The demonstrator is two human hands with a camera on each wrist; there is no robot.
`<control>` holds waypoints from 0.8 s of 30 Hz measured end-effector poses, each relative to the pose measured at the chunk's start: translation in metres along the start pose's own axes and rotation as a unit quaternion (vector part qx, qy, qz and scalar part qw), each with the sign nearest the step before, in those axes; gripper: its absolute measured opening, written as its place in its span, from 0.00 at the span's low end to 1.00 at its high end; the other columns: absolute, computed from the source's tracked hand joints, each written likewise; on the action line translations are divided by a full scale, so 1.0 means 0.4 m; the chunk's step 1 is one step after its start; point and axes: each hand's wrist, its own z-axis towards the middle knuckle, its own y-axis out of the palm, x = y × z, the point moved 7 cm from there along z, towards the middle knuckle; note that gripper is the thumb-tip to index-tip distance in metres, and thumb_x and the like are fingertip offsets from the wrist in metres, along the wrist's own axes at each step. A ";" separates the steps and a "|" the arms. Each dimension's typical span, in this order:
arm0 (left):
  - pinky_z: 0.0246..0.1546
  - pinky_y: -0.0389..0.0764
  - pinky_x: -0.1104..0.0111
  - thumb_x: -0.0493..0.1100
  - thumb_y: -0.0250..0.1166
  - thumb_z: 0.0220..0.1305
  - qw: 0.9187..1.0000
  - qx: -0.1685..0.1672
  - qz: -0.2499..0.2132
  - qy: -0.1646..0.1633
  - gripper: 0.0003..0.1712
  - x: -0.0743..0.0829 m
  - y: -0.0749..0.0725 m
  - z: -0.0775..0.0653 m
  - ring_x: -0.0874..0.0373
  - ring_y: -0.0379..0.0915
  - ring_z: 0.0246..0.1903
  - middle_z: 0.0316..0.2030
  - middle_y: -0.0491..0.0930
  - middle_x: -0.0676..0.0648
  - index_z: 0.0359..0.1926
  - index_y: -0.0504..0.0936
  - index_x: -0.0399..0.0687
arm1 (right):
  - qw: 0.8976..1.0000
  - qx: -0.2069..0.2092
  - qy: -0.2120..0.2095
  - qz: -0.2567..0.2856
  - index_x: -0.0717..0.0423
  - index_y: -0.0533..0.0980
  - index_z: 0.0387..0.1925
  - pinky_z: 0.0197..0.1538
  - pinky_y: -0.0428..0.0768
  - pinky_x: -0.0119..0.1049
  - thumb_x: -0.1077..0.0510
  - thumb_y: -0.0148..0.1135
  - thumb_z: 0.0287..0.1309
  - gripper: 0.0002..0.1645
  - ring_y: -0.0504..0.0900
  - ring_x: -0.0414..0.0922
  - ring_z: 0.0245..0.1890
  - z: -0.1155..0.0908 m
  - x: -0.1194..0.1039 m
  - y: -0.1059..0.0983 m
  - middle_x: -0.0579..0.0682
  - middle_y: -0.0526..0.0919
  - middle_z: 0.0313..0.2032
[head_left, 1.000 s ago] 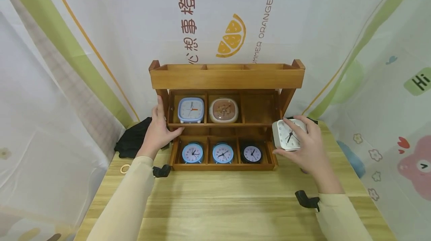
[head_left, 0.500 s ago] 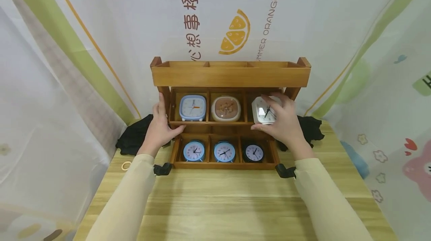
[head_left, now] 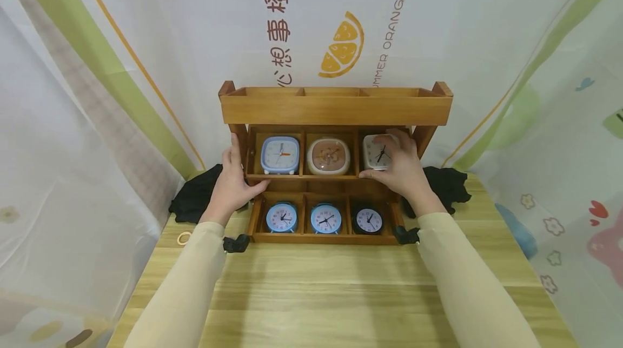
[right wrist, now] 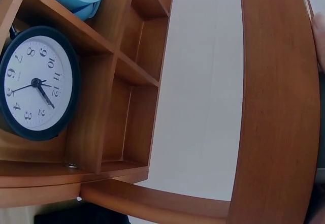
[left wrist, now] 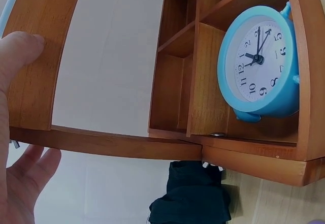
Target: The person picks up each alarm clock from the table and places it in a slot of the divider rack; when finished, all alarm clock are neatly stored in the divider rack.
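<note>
A three-tier wooden shelf rack (head_left: 336, 110) stands on the table, its tiers split into compartments. My right hand (head_left: 405, 171) grips a white square alarm clock (head_left: 372, 153) in the right compartment of the middle tier; the fingers cover its right side. My left hand (head_left: 231, 188) rests against the rack's left side, thumb (left wrist: 25, 49) on the front board and fingers fairly straight. Beside the white clock are a blue square clock (head_left: 280, 154) and a cream-rimmed brown clock (head_left: 328, 156). Below sit two light-blue round clocks (head_left: 282, 218) (head_left: 326, 219) and a black round clock (head_left: 368, 221).
Black cloth (head_left: 197, 196) lies by the rack's left side, and more black cloth (head_left: 446, 191) by its right. A small wooden ring (head_left: 184, 238) is on the table (head_left: 311, 288) at the left. A printed white curtain (head_left: 194, 29) hangs behind the rack.
My right hand has carried the white clock from beside the rack, leftward into the middle tier's right compartment, then farther back. My left hand has stayed on the rack.
</note>
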 end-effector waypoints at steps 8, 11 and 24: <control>0.40 0.82 0.44 0.54 0.77 0.59 1.000 -0.006 0.002 -0.004 0.80 -0.009 0.005 -0.009 0.33 0.78 0.43 0.77 0.44 0.28 0.80 0.15 0.70 | 1.000 -0.019 -0.002 -0.017 0.55 0.72 0.64 0.73 0.57 0.68 0.36 0.85 0.42 0.53 0.56 0.68 0.74 -0.007 0.001 0.014 0.65 0.58 0.75; 0.41 0.82 0.43 0.53 0.77 0.60 1.000 -0.006 0.002 0.000 0.79 -0.005 0.005 -0.009 0.32 0.78 0.44 0.77 0.44 0.28 0.80 0.14 0.70 | 0.999 -0.024 -0.008 -0.026 0.58 0.72 0.64 0.73 0.59 0.68 0.36 0.84 0.44 0.53 0.57 0.69 0.73 -0.006 -0.001 0.013 0.66 0.59 0.74; 0.42 0.81 0.43 0.54 0.78 0.59 1.000 -0.005 0.006 0.005 0.80 0.004 0.010 -0.007 0.32 0.76 0.46 0.76 0.46 0.27 0.80 0.15 0.69 | 0.998 -0.024 -0.036 -0.048 0.63 0.73 0.56 0.74 0.58 0.65 0.35 0.81 0.49 0.47 0.60 0.68 0.73 -0.009 0.010 0.025 0.70 0.60 0.71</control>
